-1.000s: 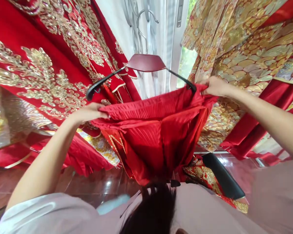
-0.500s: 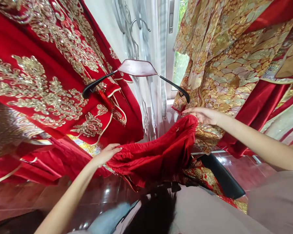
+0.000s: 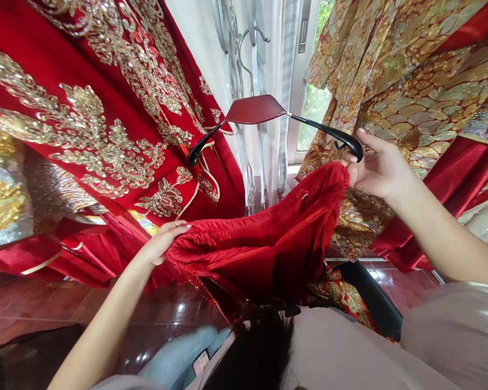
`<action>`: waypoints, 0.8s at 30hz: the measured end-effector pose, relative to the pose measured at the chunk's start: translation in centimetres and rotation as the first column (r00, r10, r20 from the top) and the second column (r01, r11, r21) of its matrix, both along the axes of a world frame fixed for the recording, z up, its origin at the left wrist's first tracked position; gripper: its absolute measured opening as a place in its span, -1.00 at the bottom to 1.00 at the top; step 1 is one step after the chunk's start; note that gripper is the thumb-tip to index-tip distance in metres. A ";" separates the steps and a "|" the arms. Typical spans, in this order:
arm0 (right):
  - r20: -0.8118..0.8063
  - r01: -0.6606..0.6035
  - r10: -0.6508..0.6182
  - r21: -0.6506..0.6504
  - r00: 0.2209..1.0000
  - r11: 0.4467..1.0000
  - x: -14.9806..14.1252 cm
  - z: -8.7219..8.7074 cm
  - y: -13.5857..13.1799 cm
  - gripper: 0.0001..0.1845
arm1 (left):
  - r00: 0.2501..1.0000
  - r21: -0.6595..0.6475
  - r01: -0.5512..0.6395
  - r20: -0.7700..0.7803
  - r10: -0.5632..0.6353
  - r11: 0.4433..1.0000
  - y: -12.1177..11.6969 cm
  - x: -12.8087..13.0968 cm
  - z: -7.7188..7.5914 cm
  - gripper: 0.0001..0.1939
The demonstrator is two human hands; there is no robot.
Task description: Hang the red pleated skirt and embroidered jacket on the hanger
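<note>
Compared with one second earlier, the red elastic-waist skirt is sitting lower, its waistband hanging clear below the center plate of the clip hanger rather than reaching up to its right arm. Compared with half a second earlier, the right end of the waistband is riding higher, and the right tip of the hanger is now lying at the fingers of the right hand. The right hand is gripping the right end of the waistband; whether it is also pinching the hanger tip cannot be told. The left hand is grasping the left end, its fingers lying over the edge. The skirt is spanning both hands in front of the torso. The left hanger tip is standing well apart from the left hand, before the gold-embroidered red gown. Open room is remaining between the hanger plate and the waistband. The gown is bounding this gap at left; the gold scale-patterned garment is bounding it at right, close behind the right hand.
</note>
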State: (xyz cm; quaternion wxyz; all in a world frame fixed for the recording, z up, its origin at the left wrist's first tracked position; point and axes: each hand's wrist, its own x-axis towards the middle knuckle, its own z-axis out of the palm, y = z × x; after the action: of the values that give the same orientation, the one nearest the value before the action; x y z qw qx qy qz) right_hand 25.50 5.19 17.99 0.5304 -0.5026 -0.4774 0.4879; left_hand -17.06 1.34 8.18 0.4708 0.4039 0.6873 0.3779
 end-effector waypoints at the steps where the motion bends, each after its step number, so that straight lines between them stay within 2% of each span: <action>1: -0.066 0.025 -0.026 -0.022 0.997 0.999 -0.1 0.3 -0.1 -0.65 | 0.999 0.023 0.036 -0.039 -0.035 0.999 0.4 0.0 0.6 -0.70; 3: -0.264 0.042 -0.064 -0.086 0.963 0.995 -0.2 0.8 -0.1 -0.73 | 0.972 0.098 0.124 -0.210 -0.101 0.987 1.4 0.2 1.8 -0.75; 4: -0.305 0.056 -0.081 -0.091 0.949 0.994 -0.2 1.0 0.1 -0.74 | 0.936 0.136 0.166 -0.334 -0.112 0.977 2.2 0.2 2.5 -0.78; 6: -0.324 0.081 -0.111 -0.104 0.940 0.991 0.1 1.4 0.7 -0.70 | 0.813 0.186 0.234 -0.576 -0.087 0.954 3.9 0.3 3.9 -0.79; 8: -0.300 0.100 -0.129 -0.110 0.945 0.989 0.5 1.6 1.6 -0.64 | 0.684 0.194 0.265 -0.728 -0.042 0.944 5.8 0.4 5.4 -0.79; 12: -0.297 0.142 -0.157 -0.074 0.942 0.987 1.1 1.6 3.0 -0.63 | 0.530 0.124 0.279 -0.846 -0.045 0.952 9.0 0.9 9.3 -0.77; 15: -0.344 0.197 -0.220 -0.101 0.913 0.975 0.9 1.4 3.3 -0.69 | 0.457 0.100 0.305 -0.888 -0.053 0.947 9.4 1.6 13.0 -0.70; 18: -0.355 0.208 -0.244 -0.138 0.902 0.968 0.4 1.4 2.9 -0.68 | 0.441 0.177 0.303 -0.897 0.027 0.937 8.4 2.4 16.7 -0.64; 20: -0.368 0.177 -0.219 -0.144 0.904 0.974 0.1 1.2 2.6 -0.71 | 0.501 0.307 0.267 -0.854 0.141 0.913 7.8 2.9 18.7 -0.60; 22: -0.369 0.137 -0.178 -0.137 0.912 0.981 0.0 0.8 2.5 -0.75 | 0.580 0.497 0.207 -0.756 0.304 0.843 7.4 3.5 20.1 -0.58; 24: -0.318 0.103 -0.132 -0.105 0.939 0.989 0.1 0.1 2.8 -0.76 | 0.592 0.647 0.178 -0.672 0.445 0.741 7.2 4.5 20.8 -0.58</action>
State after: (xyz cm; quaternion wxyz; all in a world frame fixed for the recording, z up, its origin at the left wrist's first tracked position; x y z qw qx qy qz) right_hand 25.57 8.00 18.09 0.6075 -0.4658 -0.3313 0.5516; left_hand -12.60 8.57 28.97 -0.0916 0.6085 0.6734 0.4097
